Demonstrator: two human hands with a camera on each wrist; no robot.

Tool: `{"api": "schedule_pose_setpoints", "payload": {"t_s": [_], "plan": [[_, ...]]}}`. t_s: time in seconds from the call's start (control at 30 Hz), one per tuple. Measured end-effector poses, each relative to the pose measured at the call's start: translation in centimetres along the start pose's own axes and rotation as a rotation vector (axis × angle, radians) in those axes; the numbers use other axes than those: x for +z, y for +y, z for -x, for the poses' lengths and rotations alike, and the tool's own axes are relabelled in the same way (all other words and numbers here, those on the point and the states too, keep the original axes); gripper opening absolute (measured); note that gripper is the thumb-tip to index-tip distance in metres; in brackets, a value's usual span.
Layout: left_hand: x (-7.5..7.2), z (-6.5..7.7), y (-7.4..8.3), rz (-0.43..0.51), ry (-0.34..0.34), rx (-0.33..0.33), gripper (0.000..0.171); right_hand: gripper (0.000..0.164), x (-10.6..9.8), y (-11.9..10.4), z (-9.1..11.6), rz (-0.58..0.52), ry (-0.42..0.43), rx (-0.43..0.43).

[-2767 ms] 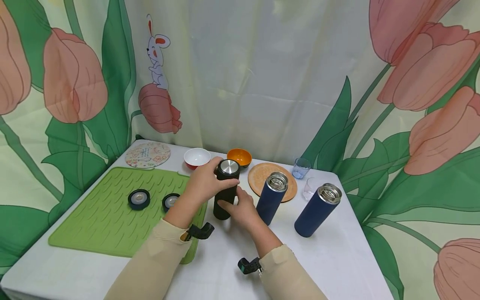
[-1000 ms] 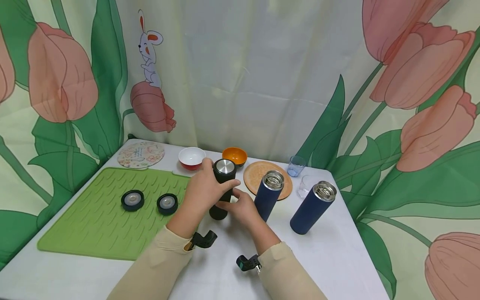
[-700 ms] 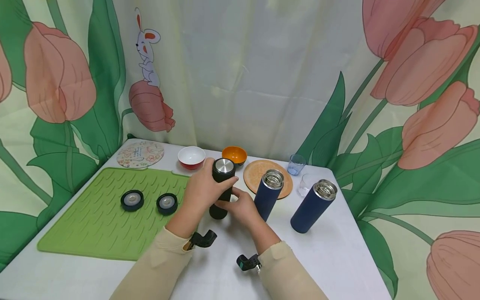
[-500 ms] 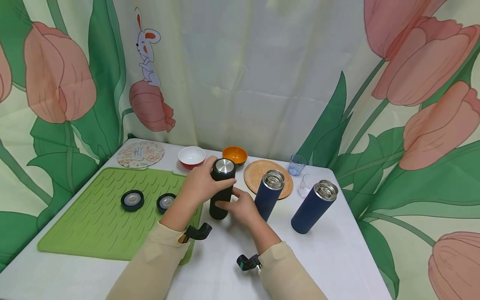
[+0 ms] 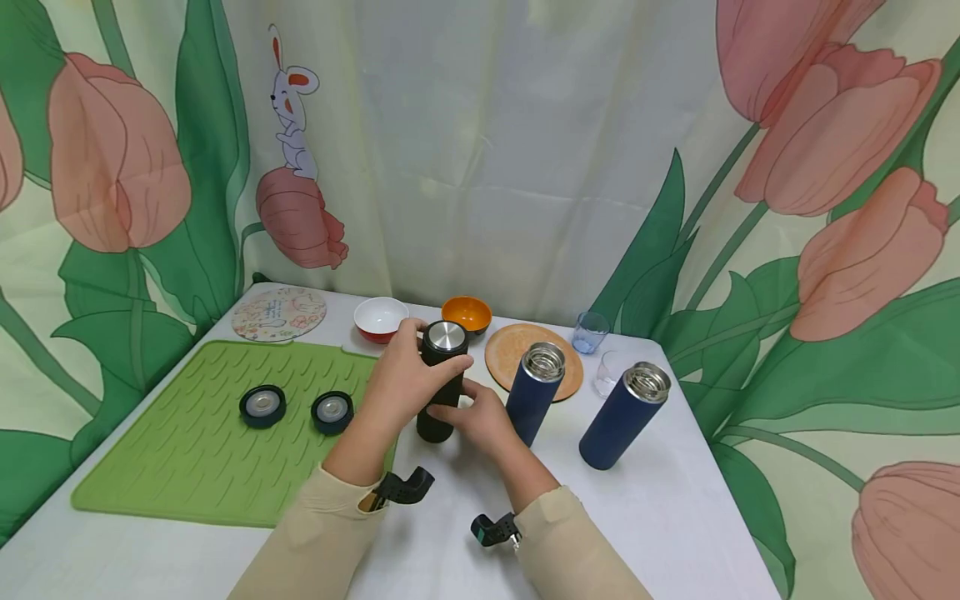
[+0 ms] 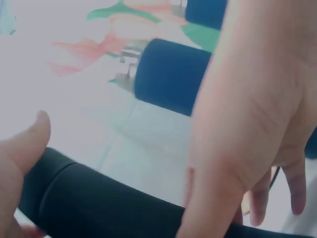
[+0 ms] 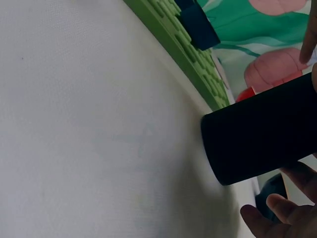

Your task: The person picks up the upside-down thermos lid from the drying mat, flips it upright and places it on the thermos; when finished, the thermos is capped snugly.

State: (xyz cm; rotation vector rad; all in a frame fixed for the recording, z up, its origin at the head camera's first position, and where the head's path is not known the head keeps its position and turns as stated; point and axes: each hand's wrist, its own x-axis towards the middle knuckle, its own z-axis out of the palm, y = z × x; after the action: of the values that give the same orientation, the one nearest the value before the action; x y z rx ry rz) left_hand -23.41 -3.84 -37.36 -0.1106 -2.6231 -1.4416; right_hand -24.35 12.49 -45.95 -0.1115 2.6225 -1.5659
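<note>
A black vacuum flask (image 5: 434,427) with a steel-topped lid (image 5: 447,336) stands between both hands in the head view. My left hand (image 5: 401,379) grips it around the lid, its thumb across the near side. Lower down, my right hand (image 5: 483,417) holds the flask's body between thumb and fingers. In the left wrist view the dark flask (image 6: 114,203) lies across the bottom, the right hand (image 6: 242,119) beyond the left thumb. The flask's base (image 7: 218,148) shows in the right wrist view close above the white cloth; whether it touches is unclear.
Two black lids (image 5: 262,405) lie upturned on the green mat (image 5: 187,467). Two lidless navy flasks (image 5: 531,404) stand at right. Behind are a white-and-red bowl (image 5: 381,318), an orange bowl (image 5: 467,313), a round wooden board (image 5: 502,350), a floral round mat (image 5: 277,313) and two glasses (image 5: 590,333).
My left hand has swung left around the flask's top and come back right, its wrist turning with it. The right hand keeps its hold, and the flask stays nearly in place.
</note>
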Motion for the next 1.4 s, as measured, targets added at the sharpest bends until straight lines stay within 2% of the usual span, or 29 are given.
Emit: {"api": "schedule_pose_setpoints", "payload": {"t_s": [0.1,0.17,0.27,0.33,0.4,0.5,0.67,0.73,0.8,0.9,1.0,1.07,1.17,1.27,1.4], "plan": [[1.0,0.3,0.7,-0.019,0.08,-0.057,0.091,0.055,0.1,0.3,-0.1,0.006,0.007,-0.005],[1.5,0.4,1.0,-0.068,0.121,-0.058,0.089,0.054,0.2,0.4,-0.1,0.006,0.009,-0.009],[1.7,0.4,1.1,-0.127,0.162,-0.007,0.078,0.054,0.1,0.4,-0.2,0.007,0.0,-0.012],[1.4,0.3,0.9,-0.151,0.161,0.04,0.071,0.054,-0.1,0.3,-0.3,0.011,-0.005,-0.01],[0.8,-0.1,0.6,-0.153,0.124,0.092,0.065,0.055,-0.2,0.2,-0.4,0.01,-0.014,-0.004],[-0.4,-1.0,-0.1,-0.144,0.015,0.164,0.058,0.054,-0.4,0.0,-0.4,0.007,-0.021,-0.002],[-2.2,-2.6,-1.0,-0.125,-0.165,0.222,0.056,0.051,-0.4,-0.1,-0.5,0.01,-0.02,-0.023],[-2.5,-2.9,-1.3,-0.122,-0.206,0.235,0.058,0.051,-0.4,0.1,-0.5,0.013,-0.019,-0.026],[-2.4,-2.7,-1.4,-0.141,-0.214,0.241,0.062,0.051,-0.3,0.2,-0.4,0.012,-0.023,-0.019],[-1.6,-1.8,-1.0,-0.179,-0.154,0.193,0.076,0.052,-0.1,0.5,-0.3,0.018,-0.029,-0.003],[-0.2,-0.7,-0.1,-0.225,-0.03,0.116,0.091,0.055,-0.1,0.6,-0.3,0.034,-0.024,0.008],[0.7,-0.3,0.5,-0.257,0.06,0.09,0.092,0.055,-0.1,0.6,-0.4,0.04,-0.019,0.015],[1.2,-0.3,1.2,-0.317,0.134,0.103,0.082,0.057,0.0,0.4,-0.4,0.034,-0.01,0.026],[0.9,-0.6,1.3,-0.344,0.126,0.151,0.072,0.057,0.1,0.1,-0.4,0.018,-0.006,0.034],[-0.5,-1.2,1.0,-0.352,0.016,0.215,0.065,0.059,0.1,0.0,-0.5,0.005,-0.013,0.04]]}}
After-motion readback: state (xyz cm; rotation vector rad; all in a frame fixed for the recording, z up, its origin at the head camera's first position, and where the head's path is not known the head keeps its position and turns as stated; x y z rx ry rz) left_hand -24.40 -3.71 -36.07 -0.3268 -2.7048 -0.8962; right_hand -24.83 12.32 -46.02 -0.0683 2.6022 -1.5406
